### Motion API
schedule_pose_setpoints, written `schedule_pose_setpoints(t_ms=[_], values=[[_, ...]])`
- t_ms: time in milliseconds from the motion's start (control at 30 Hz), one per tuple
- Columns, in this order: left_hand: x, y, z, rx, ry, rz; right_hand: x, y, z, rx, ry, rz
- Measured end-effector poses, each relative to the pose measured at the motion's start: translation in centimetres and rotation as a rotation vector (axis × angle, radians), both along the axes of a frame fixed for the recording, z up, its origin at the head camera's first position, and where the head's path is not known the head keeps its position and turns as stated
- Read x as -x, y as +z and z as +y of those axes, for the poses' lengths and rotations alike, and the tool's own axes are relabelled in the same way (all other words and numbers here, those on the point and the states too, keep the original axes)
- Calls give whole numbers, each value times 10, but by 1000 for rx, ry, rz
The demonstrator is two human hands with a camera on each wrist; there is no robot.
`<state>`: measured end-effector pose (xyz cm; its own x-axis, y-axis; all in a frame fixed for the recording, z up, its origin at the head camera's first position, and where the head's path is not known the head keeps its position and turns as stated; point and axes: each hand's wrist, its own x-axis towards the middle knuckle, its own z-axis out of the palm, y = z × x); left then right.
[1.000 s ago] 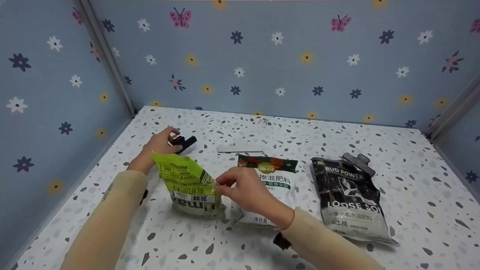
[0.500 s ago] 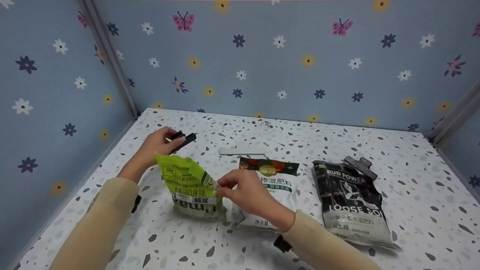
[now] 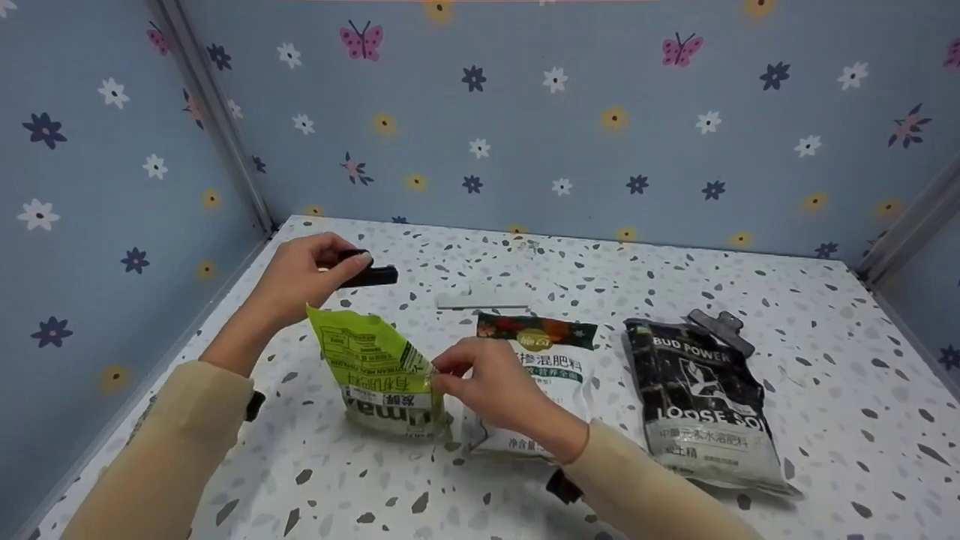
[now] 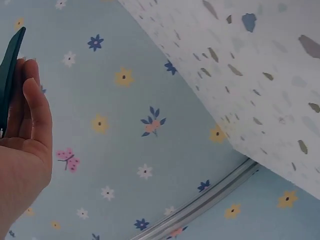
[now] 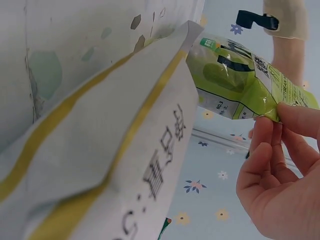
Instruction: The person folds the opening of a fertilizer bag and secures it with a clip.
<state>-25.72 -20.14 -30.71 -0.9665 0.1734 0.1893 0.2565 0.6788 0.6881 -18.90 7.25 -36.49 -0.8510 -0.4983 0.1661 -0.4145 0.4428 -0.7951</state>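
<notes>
My left hand grips a black clip between thumb and fingers, raised behind the green bag's upper left corner. In the left wrist view only a dark edge of this clip shows beside the curled fingers. A green and clear fertilizer bag stands on the table, its top narrowing to a raised left corner. With thumb and fingertips my right hand pinches that bag's right edge; the right wrist view shows the pinch at the green film. The right forearm and hand overlap a white fertilizer bag lying behind them.
To the right lies a black and grey bag, with a dark clip at its upper right corner. A white clip lies behind the white bag. Flower-patterned walls enclose the speckled table at the back and sides.
My left hand has lifted the black clip off the table area and drawn up and slightly left, turning the clip more level. The right hand keeps its pinch on the green bag.
</notes>
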Motion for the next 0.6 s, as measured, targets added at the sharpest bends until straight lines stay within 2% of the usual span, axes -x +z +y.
schedule_pose_setpoints(t_ms=[133, 267, 400, 600], values=[[-11, 20, 3, 56, -45, 70, 0, 0, 0, 3, -1, -1], [-18, 35, 4, 104, -55, 108, 0, 1, 0, 7, -2, 1], [-26, 41, 9, 132, -58, 133, 1, -1, 0, 11, -2, 5], [-39, 47, 24, 122, -118, 238, 0, 0, -1, 11, 10, 17]])
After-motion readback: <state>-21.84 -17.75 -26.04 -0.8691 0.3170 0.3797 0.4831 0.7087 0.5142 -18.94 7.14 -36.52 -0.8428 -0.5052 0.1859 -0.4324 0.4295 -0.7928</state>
